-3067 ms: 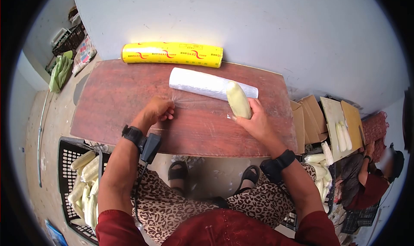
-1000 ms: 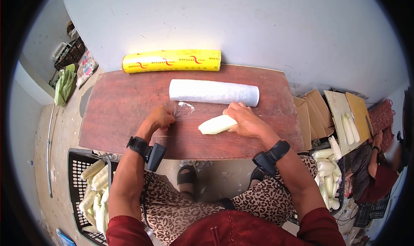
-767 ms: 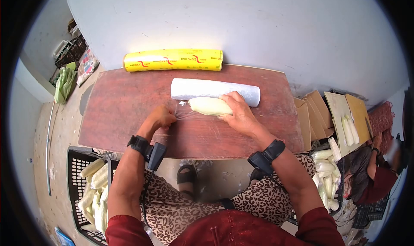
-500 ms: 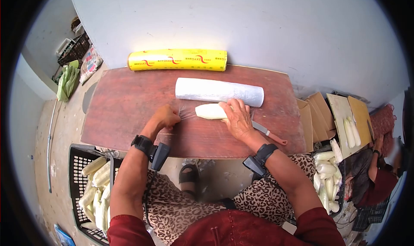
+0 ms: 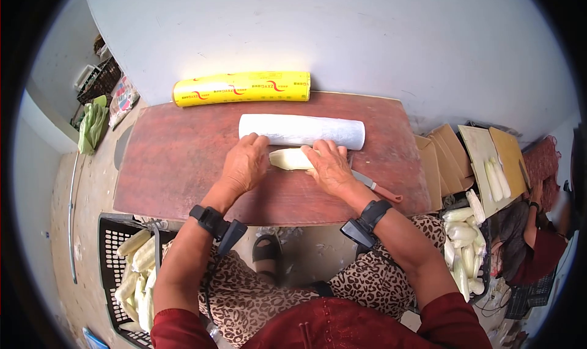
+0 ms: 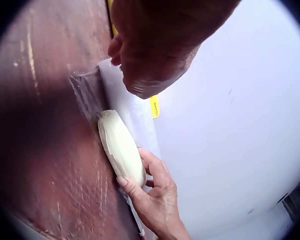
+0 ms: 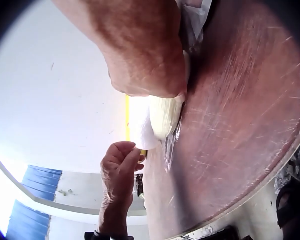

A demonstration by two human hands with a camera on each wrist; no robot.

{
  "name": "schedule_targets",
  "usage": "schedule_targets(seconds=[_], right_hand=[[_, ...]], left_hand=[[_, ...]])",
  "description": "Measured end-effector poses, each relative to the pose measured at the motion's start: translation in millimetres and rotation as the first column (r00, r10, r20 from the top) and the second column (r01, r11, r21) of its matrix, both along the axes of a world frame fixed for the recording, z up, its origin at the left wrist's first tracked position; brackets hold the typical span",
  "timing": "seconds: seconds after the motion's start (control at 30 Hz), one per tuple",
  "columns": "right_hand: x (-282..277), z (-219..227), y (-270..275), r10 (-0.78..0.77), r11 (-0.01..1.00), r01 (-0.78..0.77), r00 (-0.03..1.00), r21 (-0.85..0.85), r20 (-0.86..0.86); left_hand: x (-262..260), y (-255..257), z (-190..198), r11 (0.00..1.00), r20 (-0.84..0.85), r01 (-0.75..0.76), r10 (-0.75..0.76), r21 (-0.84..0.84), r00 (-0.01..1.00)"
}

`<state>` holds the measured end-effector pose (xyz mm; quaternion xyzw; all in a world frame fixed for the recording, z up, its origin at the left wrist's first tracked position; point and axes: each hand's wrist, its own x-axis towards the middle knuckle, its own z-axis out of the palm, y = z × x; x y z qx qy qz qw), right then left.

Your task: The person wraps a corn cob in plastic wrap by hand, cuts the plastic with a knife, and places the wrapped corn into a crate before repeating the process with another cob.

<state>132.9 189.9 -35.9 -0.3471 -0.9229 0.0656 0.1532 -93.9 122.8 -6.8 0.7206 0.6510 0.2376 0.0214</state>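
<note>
An ear of corn in pale husk (image 5: 288, 159) lies along the front of a white roll of cling film (image 5: 299, 130) on the brown table. My right hand (image 5: 333, 168) grips its right end, thumb on the near side and fingers over the far side. Crumpled clear film (image 6: 85, 92) sticks out past the corn's left end. Near the roll's left end is my left hand (image 5: 244, 164), fingers loosely bent with nothing visible in them. The right wrist view shows that left hand (image 7: 121, 167) apart from the loose film.
A knife (image 5: 382, 190) lies just right of my right hand. Behind stands a yellow cling film roll (image 5: 241, 88) against the wall. Crates of corn (image 5: 110, 251) flank the table (image 5: 165, 165). Another person (image 5: 544, 245) sits at far right beside cardboard (image 5: 443, 159).
My right hand has brought the corn from above the table's right side down onto the film before the roll. My left hand has let go of the film edge and moved toward the roll.
</note>
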Motion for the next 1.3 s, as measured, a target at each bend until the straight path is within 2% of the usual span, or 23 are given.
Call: schedule_targets(seconds=[0.03,0.13,0.17,0.3,0.43,0.53,0.73,0.83,1.03,1.3], right_hand=[[1,0,-1,-0.001,1.000,0.001,1.000,0.002,0.001],[3,0,-1,0.005,1.000,-0.004,1.000,0.014,-0.027],[6,-4,0,0.007,1.000,-0.006,0.998,0.021,-0.057],[28,15,7,0.039,0.999,-0.036,0.980,0.020,-0.193],[64,36,19,-0.163,0.977,0.144,0.980,-0.154,-0.116],[85,31,19,-0.270,0.924,0.249,0.962,-0.290,-0.034],[90,4,14,-0.233,0.887,0.166,0.967,-0.430,-0.106],[83,11,7,-0.184,0.928,0.174,0.983,-0.328,-0.001],[80,-1,14,-0.156,0.920,0.107,0.983,-0.376,-0.102],[78,-12,19,-0.128,0.960,0.104,0.989,-0.262,-0.079]], left_hand=[[10,-1,2,0.994,-0.007,0.104,-0.104,0.015,0.995],[31,5,-11,0.960,-0.109,0.266,-0.256,0.083,0.960],[34,6,-14,0.965,-0.165,0.262,-0.262,-0.020,0.951],[36,9,-28,0.972,-0.202,0.231,-0.221,0.030,0.954],[37,8,-28,0.974,-0.207,0.227,-0.219,0.013,0.953],[36,9,-30,0.975,-0.215,0.224,-0.217,0.011,0.952],[37,10,-33,0.976,-0.218,0.219,-0.212,0.007,0.953],[38,10,-33,0.976,-0.232,0.216,-0.208,0.009,0.950],[40,9,-36,0.979,-0.263,0.203,-0.192,0.017,0.946],[42,8,-37,0.980,-0.262,0.198,-0.184,0.028,0.947]])
